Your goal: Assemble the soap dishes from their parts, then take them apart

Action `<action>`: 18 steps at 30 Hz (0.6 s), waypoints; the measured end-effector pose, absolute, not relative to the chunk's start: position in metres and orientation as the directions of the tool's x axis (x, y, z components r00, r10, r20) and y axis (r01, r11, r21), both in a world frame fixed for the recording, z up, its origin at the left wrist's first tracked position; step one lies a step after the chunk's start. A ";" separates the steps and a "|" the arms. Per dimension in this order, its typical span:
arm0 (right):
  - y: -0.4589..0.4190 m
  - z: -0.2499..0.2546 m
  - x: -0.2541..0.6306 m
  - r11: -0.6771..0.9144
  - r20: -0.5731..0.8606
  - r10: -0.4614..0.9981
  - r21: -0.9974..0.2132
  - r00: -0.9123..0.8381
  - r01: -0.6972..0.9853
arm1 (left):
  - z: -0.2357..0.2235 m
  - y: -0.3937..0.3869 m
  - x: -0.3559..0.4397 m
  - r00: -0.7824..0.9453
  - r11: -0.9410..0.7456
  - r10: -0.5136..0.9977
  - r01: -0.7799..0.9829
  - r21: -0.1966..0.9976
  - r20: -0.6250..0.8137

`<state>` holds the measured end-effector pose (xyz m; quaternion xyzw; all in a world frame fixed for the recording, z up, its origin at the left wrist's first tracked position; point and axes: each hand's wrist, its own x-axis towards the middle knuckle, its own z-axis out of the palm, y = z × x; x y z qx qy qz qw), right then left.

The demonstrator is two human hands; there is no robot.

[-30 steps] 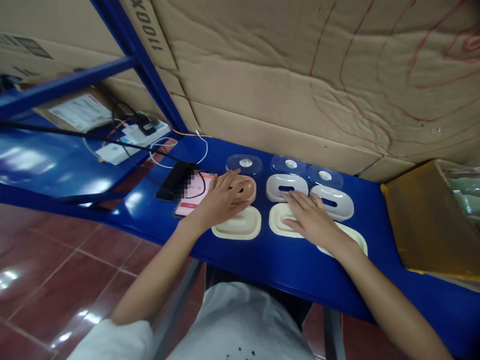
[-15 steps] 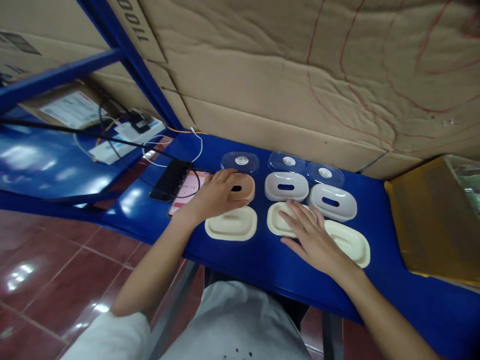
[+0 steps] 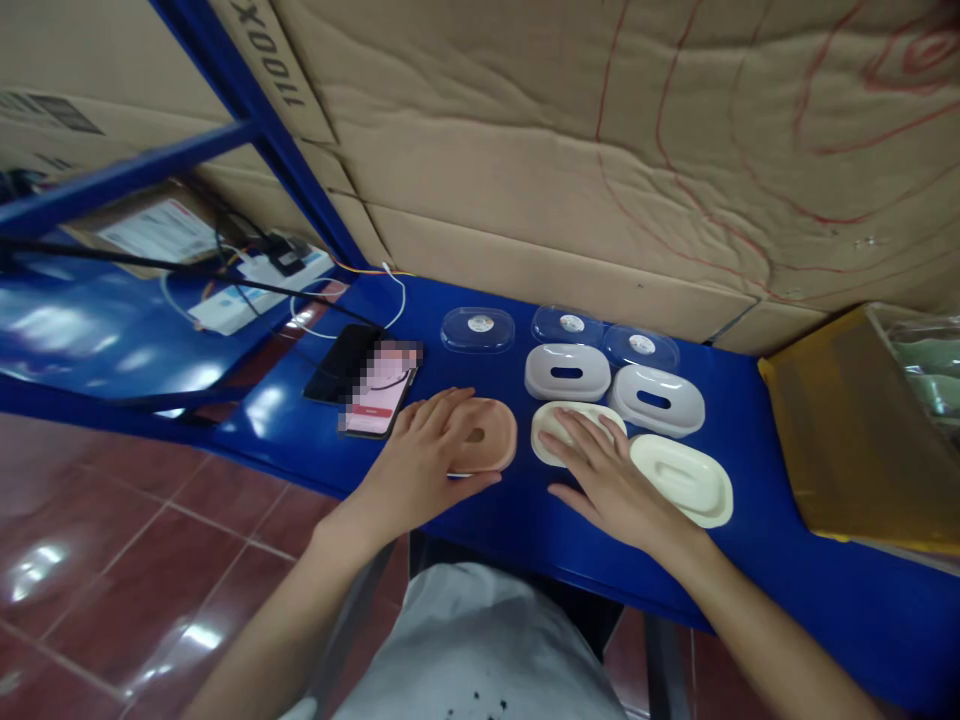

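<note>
My left hand [image 3: 420,455] grips a peach slotted oval dish [image 3: 496,430] by its left side, fingers over the top and thumb along the front. Beneath it a pale rim peeks out; the cream dish there is mostly hidden. My right hand [image 3: 596,465] rests with fingers spread on the middle cream oval dish [image 3: 544,436], covering part of it. Beside that hand lies another cream dish [image 3: 686,482] with a raised centre. Two white slotted oval dishes, one in the middle [image 3: 592,376] and one further right [image 3: 681,403], sit behind the cream ones.
Three clear oval lids [image 3: 477,333] with round stickers line the back. To the left are a phone [image 3: 382,390], a black flat object [image 3: 341,362] and cables. A power strip [image 3: 259,290] lies beyond the blue post. An open cardboard box [image 3: 855,430] stands right; a cardboard wall [image 3: 525,170] rises behind.
My left hand has drawn the peach dish toward me, from behind the left cream dish to over it. My right hand has slid back from the white dish onto the middle cream one.
</note>
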<state>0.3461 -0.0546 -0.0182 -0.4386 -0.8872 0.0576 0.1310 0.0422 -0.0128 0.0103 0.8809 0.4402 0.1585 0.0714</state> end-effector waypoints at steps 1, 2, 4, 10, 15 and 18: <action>-0.055 -0.018 0.345 0.612 0.184 0.791 -0.215 -0.583 0.761 | 0.007 -0.014 0.041 0.559 -0.597 0.802 0.759 0.259 0.210; -0.055 -0.018 0.344 0.614 0.185 0.789 -0.214 -0.585 0.760 | 0.005 -0.013 0.041 0.553 -0.589 0.808 0.767 0.254 0.203; -0.056 -0.018 0.343 0.618 0.191 0.786 -0.216 -0.588 0.756 | 0.001 -0.011 0.040 0.540 -0.574 0.818 0.780 0.249 0.196; -0.056 -0.018 0.344 0.622 0.186 0.783 -0.237 -0.594 0.746 | -0.009 -0.005 0.042 0.548 -0.570 0.821 0.775 0.273 0.159; -0.055 -0.021 0.345 0.622 0.186 0.783 -0.253 -0.593 0.741 | -0.010 0.007 0.045 0.579 -0.593 0.802 0.738 0.322 0.150; -0.055 -0.022 0.345 0.625 0.190 0.781 -0.262 -0.595 0.736 | -0.003 0.039 0.051 0.611 -0.620 0.777 0.699 0.357 0.152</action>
